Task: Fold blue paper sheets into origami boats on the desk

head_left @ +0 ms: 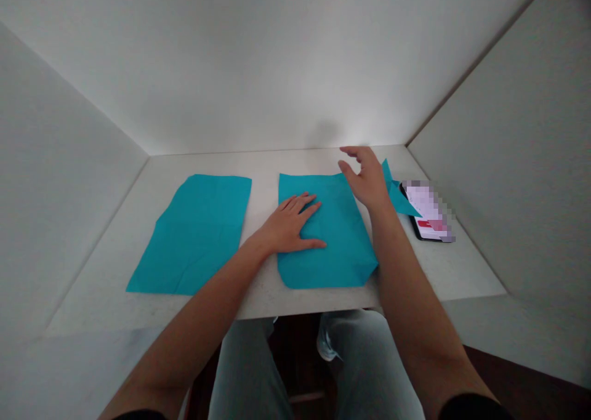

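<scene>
Two sheets of teal paper or thin cloth lie flat on a white tabletop (263,183). My left hand (290,224) rests palm down on the nearer middle sheet (335,257), fingers spread. My right hand (367,178) is raised at that sheet's far right side, fingers apart and holding nothing. Beside it, a teal triangular flap (396,192) sticks up, though I cannot tell whether it belongs to the sheet. The other teal sheet (191,235) lies to the left, with no hand on it.
A smartphone (427,212) lies at the right of the tabletop, its screen blurred out and partly under the teal flap. White walls (498,161) enclose the table's sides and back. My knees in light trousers (360,364) show below the front edge.
</scene>
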Tool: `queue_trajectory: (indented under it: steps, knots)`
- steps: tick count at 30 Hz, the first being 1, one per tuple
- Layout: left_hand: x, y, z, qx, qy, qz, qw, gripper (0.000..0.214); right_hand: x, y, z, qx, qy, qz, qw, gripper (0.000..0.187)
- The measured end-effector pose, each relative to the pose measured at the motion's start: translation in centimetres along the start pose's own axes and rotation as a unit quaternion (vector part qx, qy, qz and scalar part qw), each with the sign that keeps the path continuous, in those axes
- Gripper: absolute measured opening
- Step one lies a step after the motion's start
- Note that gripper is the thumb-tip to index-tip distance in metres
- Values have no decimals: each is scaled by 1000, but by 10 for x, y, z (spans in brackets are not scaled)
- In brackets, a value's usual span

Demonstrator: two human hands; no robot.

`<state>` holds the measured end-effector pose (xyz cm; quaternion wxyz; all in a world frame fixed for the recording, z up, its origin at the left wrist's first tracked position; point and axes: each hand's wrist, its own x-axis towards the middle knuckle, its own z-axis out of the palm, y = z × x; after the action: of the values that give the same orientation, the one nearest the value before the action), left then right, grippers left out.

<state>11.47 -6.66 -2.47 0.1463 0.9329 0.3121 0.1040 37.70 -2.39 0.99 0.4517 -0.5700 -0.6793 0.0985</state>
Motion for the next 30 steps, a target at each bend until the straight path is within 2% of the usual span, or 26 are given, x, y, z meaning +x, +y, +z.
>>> queue_trajectory:
  steps: [2, 5, 8, 10, 12, 14, 16, 18, 20, 22, 24, 27, 30]
  knots:
    - [0, 0, 2, 8, -5, -4, 1000, 110, -15, -25, -5, -2, -26, -22, 999, 50]
    - [-1, -1, 4, 13, -5, -16, 1000, 112, -63, -59, -3, -59, -199, -50, 977, 60]
    - [0, -3, 5, 14, -17, -14, 1000, 117, -126, -73, -2, -142, -304, -45, 941, 75]
    - [0, -4, 4, 12, -28, -17, 999, 133, -166, -70, -9, -184, -315, -36, 930, 78]
    - [0, -4, 3, 5, -36, -28, 999, 147, -198, -65, -22, -219, -290, -21, 931, 79]
    - [1, -3, 2, -3, -40, -36, 999, 153, -220, -61, -39, -245, -272, -2, 931, 78]
    - [2, -2, 2, -8, -41, -37, 998, 155, -229, -61, -56, -255, -265, 16, 930, 76]
    - [2, -3, 5, -8, -38, -29, 999, 158, -223, -66, -64, -238, -264, 32, 934, 73]
    - [3, -5, 9, -7, -30, -14, 999, 161, -203, -71, -57, -191, -259, 53, 945, 70]
    - [4, -7, 13, -5, -21, -3, 1000, 162, -175, -71, -35, -122, -244, 85, 958, 67]
    - [5, -9, 16, -3, -13, -1, 1000, 163, -145, -64, -3, -87, -250, 101, 959, 66]
    - [5, -7, 18, -1, -3, -13, 1000, 168, -106, -41, 39, -152, -259, 70, 951, 70]
    - [4, -4, 17, -3, 0, -29, 1000, 174, -76, -17, 57, -244, -230, 60, 940, 70]
